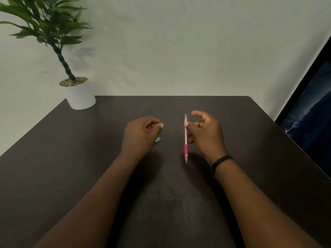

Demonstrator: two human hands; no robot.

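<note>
Left hand (141, 134) curled in a fist, right hand (205, 134) pinching, forearms (100, 187) outstretched

Dark table (71, 158) — white plant pot (81, 97)

No legible text, labels, brands, nos. or signs. Blurred beyond reading: pen (186, 138) barrel. Mostly hidden, too small to read: teal item (158, 139). Plain as seen: pot (81, 97), wristband (222, 161).
</note>
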